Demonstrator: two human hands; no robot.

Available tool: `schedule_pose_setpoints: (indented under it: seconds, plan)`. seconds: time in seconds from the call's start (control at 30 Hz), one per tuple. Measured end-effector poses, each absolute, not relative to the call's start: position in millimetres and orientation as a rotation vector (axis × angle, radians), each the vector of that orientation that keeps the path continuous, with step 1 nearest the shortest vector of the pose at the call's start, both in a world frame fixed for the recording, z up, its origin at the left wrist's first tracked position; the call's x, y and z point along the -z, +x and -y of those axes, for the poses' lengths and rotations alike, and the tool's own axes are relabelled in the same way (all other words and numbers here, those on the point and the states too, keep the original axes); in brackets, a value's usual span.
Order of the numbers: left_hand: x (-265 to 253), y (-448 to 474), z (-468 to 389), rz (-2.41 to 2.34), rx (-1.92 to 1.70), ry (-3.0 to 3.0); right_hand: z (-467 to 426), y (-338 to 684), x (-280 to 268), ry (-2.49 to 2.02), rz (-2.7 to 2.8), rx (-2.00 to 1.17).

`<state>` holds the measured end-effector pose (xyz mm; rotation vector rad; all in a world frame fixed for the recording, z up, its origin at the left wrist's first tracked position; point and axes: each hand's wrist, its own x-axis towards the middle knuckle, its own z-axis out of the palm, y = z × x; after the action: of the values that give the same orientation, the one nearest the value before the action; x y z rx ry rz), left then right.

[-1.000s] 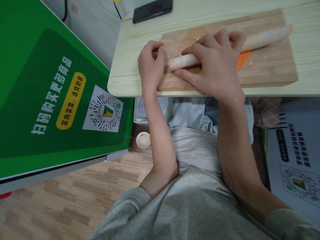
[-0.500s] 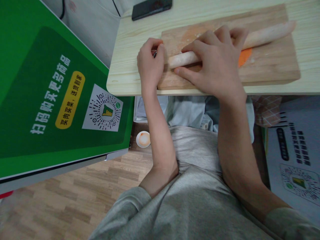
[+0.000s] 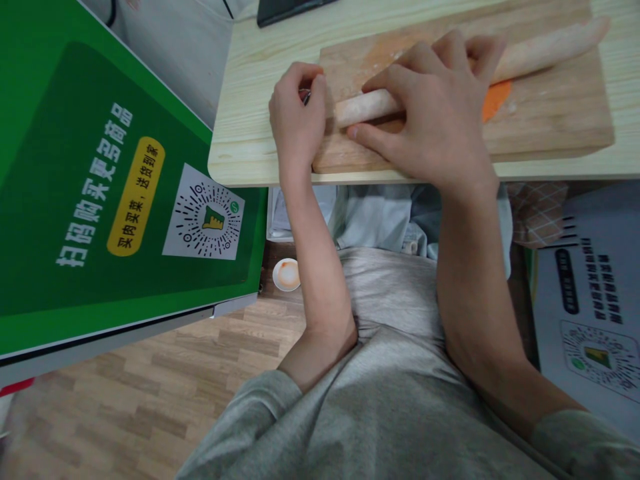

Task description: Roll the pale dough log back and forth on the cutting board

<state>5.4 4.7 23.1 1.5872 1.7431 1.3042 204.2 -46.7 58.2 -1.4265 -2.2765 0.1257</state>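
Observation:
My right hand (image 3: 435,113) lies over a long, pale, rod-like root (image 3: 370,107), thumb on its near side and fingers curled over the far side. One blunt end sticks out left of the hand, and the tapering end reaches past the board's right side. Beneath it is a wooden cutting board (image 3: 550,130), with an orange patch (image 3: 497,100) beside my right hand and white specks on the wood. At the board's left edge, my left hand (image 3: 299,117) is closed; a small dark, shiny bit shows inside its curled fingers. What that bit belongs to is hidden.
A dark phone-like slab (image 3: 285,8) lies at the back of the pale wooden table (image 3: 250,120). A green panel with a printed code (image 3: 100,200) stands close on the left. Under the table are a small white dish (image 3: 287,275) and a checked cloth (image 3: 537,213).
The view has shifted slightly, so the table, board and slab sit a little higher in the picture. Both hands keep nearly the same places on the board and root.

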Motion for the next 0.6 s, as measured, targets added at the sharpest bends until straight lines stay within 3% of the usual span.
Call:
schedule_pose_setpoints:
  seconds: [0.6]
  plan:
    - [3.2, -9.9, -17.8, -1.648, -1.429, 1.724, 42.1, 205.0, -58.2, -1.475, 2.294, -0.161]
